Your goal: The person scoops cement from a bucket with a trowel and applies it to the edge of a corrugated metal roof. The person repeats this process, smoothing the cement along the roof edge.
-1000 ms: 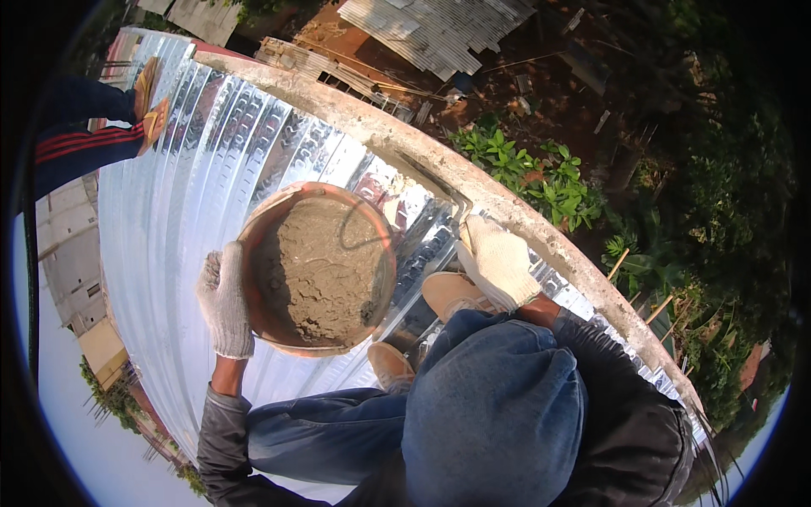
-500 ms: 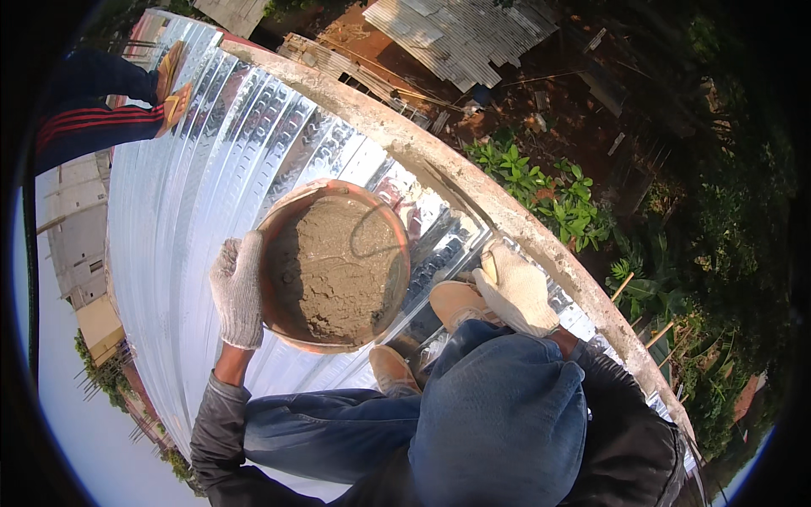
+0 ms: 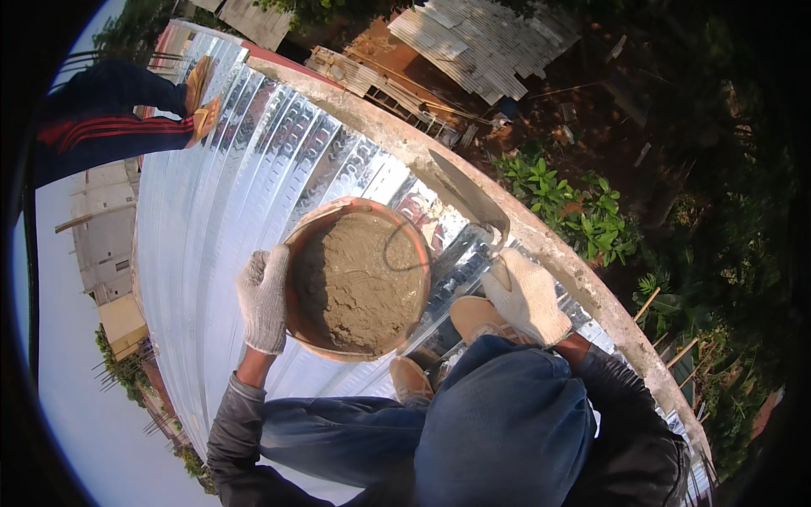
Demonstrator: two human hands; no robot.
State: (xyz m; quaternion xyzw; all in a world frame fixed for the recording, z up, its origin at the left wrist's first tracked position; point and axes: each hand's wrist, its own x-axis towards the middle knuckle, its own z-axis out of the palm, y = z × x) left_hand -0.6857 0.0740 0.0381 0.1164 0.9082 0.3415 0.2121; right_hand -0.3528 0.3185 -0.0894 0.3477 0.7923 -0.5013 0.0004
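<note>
A round orange bucket holds grey-brown mortar, its surface rough and cracked on the near side. My left hand, in a pale knit glove, grips the bucket's left rim, thumb on top. A thin wire handle loops over the mortar on the right. My right hand, gloved too, is closed round the handle of a trowel. The trowel's long pointed blade reaches away from me, beside the roof-edge wall; whether it touches the wall I cannot tell. My shoes are just left of that hand.
Shiny corrugated metal sheeting lies under the bucket. A low rough masonry wall curves along the right, with a drop to plants and a shed roof beyond. Another person's sandalled feet stand at the far left.
The trowel blade now shows plainly beside the wall, swung out ahead of my right hand. My left hand keeps its grip on the bucket. The whole view has shifted slightly.
</note>
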